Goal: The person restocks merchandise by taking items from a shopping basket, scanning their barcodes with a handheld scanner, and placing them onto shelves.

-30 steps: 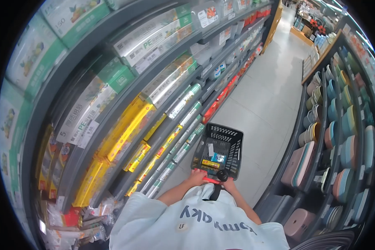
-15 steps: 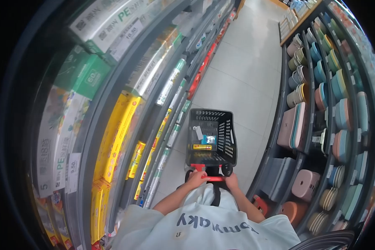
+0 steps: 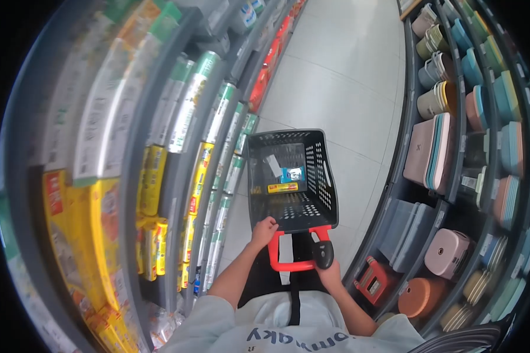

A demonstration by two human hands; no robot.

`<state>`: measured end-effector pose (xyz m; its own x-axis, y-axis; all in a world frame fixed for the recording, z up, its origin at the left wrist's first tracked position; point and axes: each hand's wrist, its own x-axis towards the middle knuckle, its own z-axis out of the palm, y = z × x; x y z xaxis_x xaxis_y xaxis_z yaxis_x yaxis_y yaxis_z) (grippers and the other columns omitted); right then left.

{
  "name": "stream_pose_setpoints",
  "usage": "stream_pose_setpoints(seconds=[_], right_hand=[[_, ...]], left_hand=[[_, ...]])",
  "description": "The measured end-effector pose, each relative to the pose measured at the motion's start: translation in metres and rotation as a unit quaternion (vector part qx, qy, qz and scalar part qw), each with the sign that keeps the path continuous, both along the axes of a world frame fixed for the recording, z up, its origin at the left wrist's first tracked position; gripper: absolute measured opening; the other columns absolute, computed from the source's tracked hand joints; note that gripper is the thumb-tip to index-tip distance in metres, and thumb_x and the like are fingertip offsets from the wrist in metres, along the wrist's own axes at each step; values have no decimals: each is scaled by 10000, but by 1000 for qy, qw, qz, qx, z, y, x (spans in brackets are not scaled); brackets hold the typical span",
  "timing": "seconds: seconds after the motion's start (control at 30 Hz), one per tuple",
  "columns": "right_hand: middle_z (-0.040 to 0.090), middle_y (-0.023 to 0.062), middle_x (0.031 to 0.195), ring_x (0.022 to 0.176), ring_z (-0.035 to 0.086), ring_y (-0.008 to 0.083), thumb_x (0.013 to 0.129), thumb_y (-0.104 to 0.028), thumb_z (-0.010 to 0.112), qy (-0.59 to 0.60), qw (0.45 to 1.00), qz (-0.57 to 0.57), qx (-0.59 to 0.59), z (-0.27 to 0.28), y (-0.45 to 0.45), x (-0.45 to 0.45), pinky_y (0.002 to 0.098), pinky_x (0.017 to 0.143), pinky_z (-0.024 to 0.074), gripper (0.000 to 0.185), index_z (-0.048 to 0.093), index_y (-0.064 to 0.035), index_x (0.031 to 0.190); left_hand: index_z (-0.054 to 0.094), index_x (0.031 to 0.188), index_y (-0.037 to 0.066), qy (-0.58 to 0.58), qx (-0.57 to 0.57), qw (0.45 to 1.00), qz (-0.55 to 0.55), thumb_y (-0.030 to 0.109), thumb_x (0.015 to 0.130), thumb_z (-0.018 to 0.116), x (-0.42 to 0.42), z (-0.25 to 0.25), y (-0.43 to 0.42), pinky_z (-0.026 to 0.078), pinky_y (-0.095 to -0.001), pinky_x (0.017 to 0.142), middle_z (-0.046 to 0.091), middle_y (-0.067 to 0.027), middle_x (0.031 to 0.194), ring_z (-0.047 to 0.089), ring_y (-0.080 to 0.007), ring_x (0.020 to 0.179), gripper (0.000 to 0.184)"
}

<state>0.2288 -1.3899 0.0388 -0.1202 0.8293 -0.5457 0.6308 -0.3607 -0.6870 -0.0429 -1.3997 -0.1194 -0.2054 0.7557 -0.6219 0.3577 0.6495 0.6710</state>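
Observation:
A black perforated shopping basket point(image 3: 331, 176) with a red handle point(image 3: 292, 266) is in front of my body. My left hand point(image 3: 265, 230) is at the basket's near left corner, fingers curled against the rim beside the handle's left arm. On the handle's right side, my right hand point(image 3: 328, 273) is closed, partly hidden behind a dark rounded end piece point(image 3: 323, 254). Inside the basket lie a yellow-and-red box point(image 3: 282, 187), a blue packet point(image 3: 293, 174) and a white tag-like piece point(image 3: 274, 166).
Shelves on the left hold yellow boxes point(image 3: 153, 179) and green-white rolls point(image 3: 195, 97). The right-hand shelf carries buckets point(image 3: 436, 67), pink storage boxes point(image 3: 421, 150), a pink container point(image 3: 447, 253) and an orange round one point(image 3: 419, 297). A tiled floor point(image 3: 341, 76) runs between them.
My left hand has moved from the red handle to the basket's near left corner. The basket appears larger and closer, and the shelves have shifted in view.

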Motion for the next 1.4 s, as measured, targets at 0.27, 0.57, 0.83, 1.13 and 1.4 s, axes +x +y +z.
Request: stream_pose_setpoints(seconds=[0.27,0.57,0.83,1.13,1.4], right_hand=[[708,167,939,878,708,354,710,-115,803,12,995,89,-46,1,5,30,385,764,560,370,672,-59,1052],[698,133,1030,911,696,231,741,-70,757,119,962,86,-229,-94,11,100,358,790,550,411,640,-15,1131],[701,126,999,881,696,226,761,-127,776,145,934,144,-294,-143,33,148,354,772,550,415,642,-23,1140],[705,119,964,848,695,220,783,-191,796,222,900,205,-313,-162,50,165,350,751,551,428,644,-33,1150],[708,113,933,818,695,216,803,-248,814,307,865,254,-305,-113,43,154,346,733,551,445,646,-41,1160]], left_hand=[[622,1129,73,15,-103,995,7,178,825,749,19,-184,48,528,-467,874,689,-162,1047,656,-369,1026,346],[550,1279,2,106,-112,987,48,147,790,766,28,-414,57,484,-478,995,577,-241,1277,565,-408,1197,554],[318,1528,52,95,-197,972,-91,188,841,689,28,-494,58,341,-528,1154,342,-109,1595,278,-307,1494,792],[549,1355,103,107,-296,938,-144,295,775,743,21,-470,107,315,-495,1129,435,-188,1418,364,-369,1369,641],[409,1297,30,102,-217,969,-56,336,758,816,45,-437,84,533,-486,915,642,-259,1222,649,-384,1116,742]])
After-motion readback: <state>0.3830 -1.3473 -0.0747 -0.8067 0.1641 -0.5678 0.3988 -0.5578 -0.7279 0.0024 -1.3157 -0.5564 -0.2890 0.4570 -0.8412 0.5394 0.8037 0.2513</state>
